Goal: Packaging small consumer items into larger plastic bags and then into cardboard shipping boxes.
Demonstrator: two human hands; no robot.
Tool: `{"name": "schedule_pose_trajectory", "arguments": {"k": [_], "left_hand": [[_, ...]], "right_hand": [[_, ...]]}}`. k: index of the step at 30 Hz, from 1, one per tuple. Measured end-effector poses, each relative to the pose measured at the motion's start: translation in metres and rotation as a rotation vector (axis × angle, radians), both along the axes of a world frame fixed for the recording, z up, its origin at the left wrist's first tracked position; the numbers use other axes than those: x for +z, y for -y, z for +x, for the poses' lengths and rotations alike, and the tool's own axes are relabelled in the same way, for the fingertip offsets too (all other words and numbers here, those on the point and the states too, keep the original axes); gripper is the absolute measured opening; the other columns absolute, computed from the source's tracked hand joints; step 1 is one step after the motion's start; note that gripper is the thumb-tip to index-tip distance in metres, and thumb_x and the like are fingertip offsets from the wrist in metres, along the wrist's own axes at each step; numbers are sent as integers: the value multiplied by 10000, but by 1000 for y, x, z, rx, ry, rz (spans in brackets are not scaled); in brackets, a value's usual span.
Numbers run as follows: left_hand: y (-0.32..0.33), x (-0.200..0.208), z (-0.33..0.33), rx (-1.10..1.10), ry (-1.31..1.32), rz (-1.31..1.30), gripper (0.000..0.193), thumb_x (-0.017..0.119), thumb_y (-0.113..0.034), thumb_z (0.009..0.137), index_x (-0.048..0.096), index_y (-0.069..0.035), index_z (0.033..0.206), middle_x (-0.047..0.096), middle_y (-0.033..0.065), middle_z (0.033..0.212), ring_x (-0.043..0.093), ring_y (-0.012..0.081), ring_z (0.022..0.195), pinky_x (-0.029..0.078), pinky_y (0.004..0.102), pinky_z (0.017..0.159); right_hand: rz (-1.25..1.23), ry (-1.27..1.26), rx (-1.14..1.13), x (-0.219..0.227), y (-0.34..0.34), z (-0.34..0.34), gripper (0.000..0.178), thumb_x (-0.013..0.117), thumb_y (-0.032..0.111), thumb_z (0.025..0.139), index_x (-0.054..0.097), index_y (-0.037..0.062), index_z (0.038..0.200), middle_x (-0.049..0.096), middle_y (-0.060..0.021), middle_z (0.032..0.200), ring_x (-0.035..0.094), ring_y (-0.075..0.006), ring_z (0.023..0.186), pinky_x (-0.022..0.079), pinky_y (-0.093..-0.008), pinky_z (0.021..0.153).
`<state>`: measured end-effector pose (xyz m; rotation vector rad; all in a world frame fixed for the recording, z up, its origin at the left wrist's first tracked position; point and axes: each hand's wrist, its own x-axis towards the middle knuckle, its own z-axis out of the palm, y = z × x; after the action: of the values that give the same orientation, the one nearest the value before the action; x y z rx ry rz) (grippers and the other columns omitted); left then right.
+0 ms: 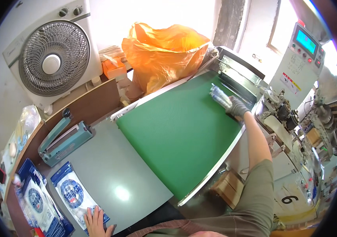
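My right hand [237, 108], in a grey glove with bare fingertips, reaches over the far right of the green conveyor belt [168, 130]. Its fingers close round a bundle of slim, clear-wrapped pieces with blue and white on them [219, 96]; their exact kind is too blurred to tell. At the lower left, my bare left hand [94, 223] lies with fingers spread on the near end of a blue and white printed plastic bag [73, 191]. That bag is flat on the grey tabletop [125, 170]. More such bags [38, 199] lie piled to its left.
A teal hand-lever bag sealer [65, 144] stands beside a brown board [93, 98]. Behind are a box fan [52, 63] and a large orange sack [164, 55]. Machinery with rollers [281, 106] and a control panel [304, 43] borders the belt's right; a cardboard box [228, 187] sits below.
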<state>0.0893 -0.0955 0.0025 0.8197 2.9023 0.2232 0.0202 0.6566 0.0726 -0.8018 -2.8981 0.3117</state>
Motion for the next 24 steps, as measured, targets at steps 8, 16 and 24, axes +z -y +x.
{"name": "schedule_pose_trajectory", "arguments": {"k": [8,16,24], "left_hand": [[-2,-4,9,6,-93,195,607,637,-246,762,463,17,1280,384,176,1417,257,416,1349,157,575,1087],[-97,-23,-27,115,193,1141,569,469,-211,949,259,39,1415,292,214,1460,263,332,1370,204,394,1114],[-91,-53,-62,350,-24,1178,678,476,-224,949,114,99,1422,131,273,1500,127,357,1410,111,394,1145]], "right_hand": [[56,264,327,43,229,30,759,683,299,626,432,-9,1274,627,-263,990,621,-385,923,498,-409,847],[-417,232,675,13,460,22,792,705,358,675,413,-42,1293,591,-265,1113,591,-358,1039,454,-367,922],[-199,-340,781,-8,430,9,413,637,276,861,543,32,1180,603,-178,1105,586,-319,996,456,-370,909]]}}
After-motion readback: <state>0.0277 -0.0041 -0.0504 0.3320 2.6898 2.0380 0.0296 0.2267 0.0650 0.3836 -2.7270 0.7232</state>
